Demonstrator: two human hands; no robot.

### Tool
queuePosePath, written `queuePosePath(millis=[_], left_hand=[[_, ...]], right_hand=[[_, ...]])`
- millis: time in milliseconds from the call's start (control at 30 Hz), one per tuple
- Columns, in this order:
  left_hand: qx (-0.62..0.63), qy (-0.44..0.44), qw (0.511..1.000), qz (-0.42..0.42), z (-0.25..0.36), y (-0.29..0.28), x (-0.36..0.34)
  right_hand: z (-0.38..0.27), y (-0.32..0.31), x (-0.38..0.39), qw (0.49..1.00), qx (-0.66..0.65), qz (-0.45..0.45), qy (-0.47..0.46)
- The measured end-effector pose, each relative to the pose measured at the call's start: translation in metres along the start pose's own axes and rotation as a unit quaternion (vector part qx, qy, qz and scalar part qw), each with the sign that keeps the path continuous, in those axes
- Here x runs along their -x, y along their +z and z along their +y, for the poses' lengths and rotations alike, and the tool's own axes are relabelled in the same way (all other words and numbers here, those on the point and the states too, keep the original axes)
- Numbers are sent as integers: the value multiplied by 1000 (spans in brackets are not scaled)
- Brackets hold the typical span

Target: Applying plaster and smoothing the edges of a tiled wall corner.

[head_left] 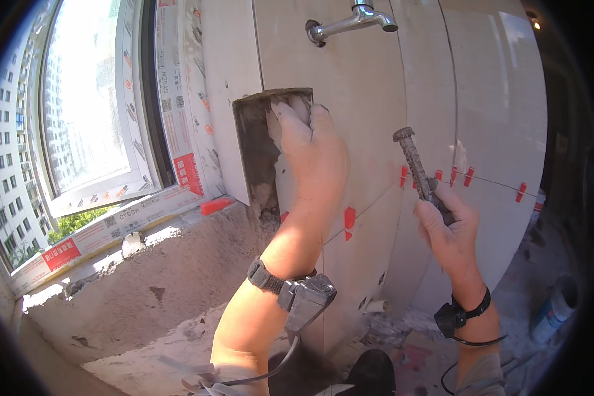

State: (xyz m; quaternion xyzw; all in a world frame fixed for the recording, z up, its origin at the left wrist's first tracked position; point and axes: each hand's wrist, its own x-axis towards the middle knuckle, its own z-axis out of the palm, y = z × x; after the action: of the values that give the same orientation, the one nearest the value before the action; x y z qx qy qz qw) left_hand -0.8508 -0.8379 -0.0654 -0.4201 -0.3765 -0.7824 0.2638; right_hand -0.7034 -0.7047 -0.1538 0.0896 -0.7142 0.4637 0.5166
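Observation:
My left hand (310, 135) reaches up to a rough rectangular cutout (261, 148) in the pale wall tile (360, 105). Its fingers go inside the hole near the top, while the thumb lies on the tile's face, so the hand closes round the cutout's edge. The fingertips are partly hidden. My right hand (449, 224) is raised in front of the wall, closed round a dirty grey tool (416, 162) with a ribbed shaft and a round, flat end pointing up and left. The tool's lower part is hidden in the fist.
A chrome tap (353, 25) juts out above the cutout. Red wedges (468, 176) sit in the tile joints. An open window (89, 99) stands left, over a rough mortar ledge (132, 290). Debris litters the floor, with a cylindrical container (554, 310) at right.

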Motion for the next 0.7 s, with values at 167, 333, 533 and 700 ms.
queuePosePath(millis=[167,333,533,700], left_hand=[[100,-51,993,32,17,22,19],[49,-25,996,-77,23,14,53],[-39,-4,995,-94,12,-13,57],[-54,73,995,-46,9,-36,45]], right_hand=[[25,-9,23,1000,23,4,-6],[46,-9,38,998,-27,49,20],[51,-11,48,995,-47,75,39],[54,-11,51,994,-58,80,54]])
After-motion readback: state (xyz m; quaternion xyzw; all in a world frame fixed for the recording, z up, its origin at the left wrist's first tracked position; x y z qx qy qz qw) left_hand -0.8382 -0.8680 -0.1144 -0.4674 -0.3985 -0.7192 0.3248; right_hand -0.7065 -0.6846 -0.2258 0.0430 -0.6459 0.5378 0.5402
